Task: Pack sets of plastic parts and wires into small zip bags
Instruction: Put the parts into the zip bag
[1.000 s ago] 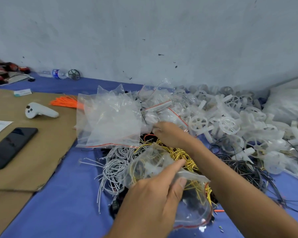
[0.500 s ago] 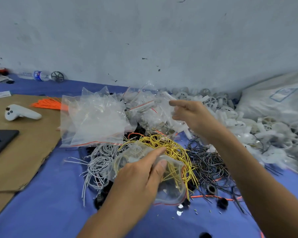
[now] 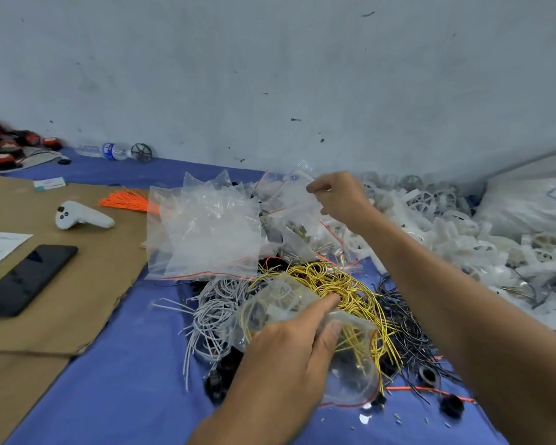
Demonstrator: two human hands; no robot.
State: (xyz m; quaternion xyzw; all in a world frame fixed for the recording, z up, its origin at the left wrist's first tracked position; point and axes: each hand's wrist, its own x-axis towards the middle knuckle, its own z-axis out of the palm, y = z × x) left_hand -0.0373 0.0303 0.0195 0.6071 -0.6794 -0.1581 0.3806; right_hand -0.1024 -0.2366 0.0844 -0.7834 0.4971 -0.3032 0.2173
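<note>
Left grip (image 3: 286, 358): grasps a zip bag (image 3: 350, 367), mouth pinched between thumb and forefinger.
Bag place: in the left grip, low over the wire heaps on the table (image 3: 109, 396).
Bag contents: a coil of yellow wire and a pale piece, perhaps a plastic part; not sealed, as far as shows.
Right grip (image 3: 341, 197): raised, well beyond the left grip, fingers curled at clear film. I cannot tell whether it pinches a piece, the film or nothing.
Step, as I judge: fetching the next piece for this set.
Doing it well: keep the bag mouth spread and turned toward the right grip. Lift one piece free of the loose film, so no neighbouring bag drags along. Drop it deep, with the wire ends tucked clear of the seal.
Under the left grip: yellow wires (image 3: 331, 281); white wires (image 3: 212, 313) to its left; black wires (image 3: 408, 326) to its right.
Below the right grip: parts bags (image 3: 302, 229), holding small metal-looking pieces.
Left of the right grip: empty bags (image 3: 206, 232), stacked.
Right of the right grip: a heap of white plastic wheels (image 3: 446, 232).
</note>
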